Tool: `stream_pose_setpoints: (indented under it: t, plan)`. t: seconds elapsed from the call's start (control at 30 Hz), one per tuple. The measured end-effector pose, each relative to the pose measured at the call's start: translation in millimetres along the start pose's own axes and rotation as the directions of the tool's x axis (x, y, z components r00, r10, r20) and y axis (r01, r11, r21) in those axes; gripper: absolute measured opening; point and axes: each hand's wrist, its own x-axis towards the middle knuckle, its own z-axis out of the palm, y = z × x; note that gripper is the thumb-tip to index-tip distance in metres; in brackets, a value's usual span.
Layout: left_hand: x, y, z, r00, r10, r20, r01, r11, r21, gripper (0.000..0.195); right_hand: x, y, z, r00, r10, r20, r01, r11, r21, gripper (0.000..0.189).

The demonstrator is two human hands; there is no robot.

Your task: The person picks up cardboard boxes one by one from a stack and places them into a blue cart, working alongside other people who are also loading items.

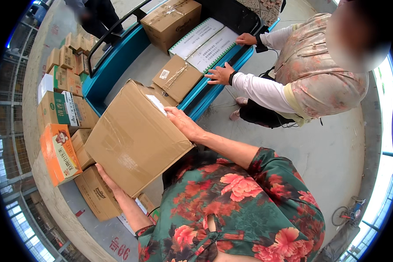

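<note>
A large brown cardboard box (137,140) is held tilted between both hands in front of my body. My left hand (109,180) supports its lower left side, most of the fingers hidden behind it. My right hand (185,124) presses on its upper right side, beside a white label. Beyond the box stands a blue cargo bed (118,72) with a black rail. In it lie a taped carton with a label (177,78), a white box with green dashed edges (204,44) and a larger brown carton (171,23). The held box hides part of the bed's near end.
A co-worker (281,72) stands at the bed's right side, both hands near its edge. Another person (100,19) stands beyond the rail. Stacked cartons (64,77), an orange box (60,154) and a brown carton (98,193) stand on the floor at left.
</note>
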Motion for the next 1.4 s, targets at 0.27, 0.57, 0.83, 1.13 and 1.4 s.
stream_pose_setpoints:
  t: [0.27, 0.57, 0.83, 1.13, 1.4]
  plan:
    - [22, -5, -32, 0.998, -0.048, 0.039, 0.052, 0.994, -0.100, 0.061, 11, -5, 11, 0.999, 0.037, -0.003, -0.036, 0.999, 0.019, 0.052]
    - [37, 6, -22, 0.991, -0.129, 0.043, 0.133, 0.985, -0.106, 0.063, 15, -20, 11, 0.998, 0.058, 0.020, -0.058, 0.998, 0.016, 0.046]
    - [43, 6, -13, 0.991, -0.130, 0.025, 0.132, 0.989, -0.072, 0.064, 27, -11, 6, 0.996, 0.086, -0.007, -0.086, 0.996, 0.031, 0.046]
    - [49, 13, 2, 0.986, -0.165, 0.009, 0.165, 0.983, -0.085, 0.061, 32, -16, 0, 0.996, 0.092, -0.010, -0.092, 0.996, 0.006, 0.045]
    - [55, 10, -7, 0.989, -0.145, 0.035, 0.149, 0.981, -0.122, 0.059, 32, -19, -2, 0.998, 0.044, 0.040, -0.043, 0.998, -0.045, 0.038]
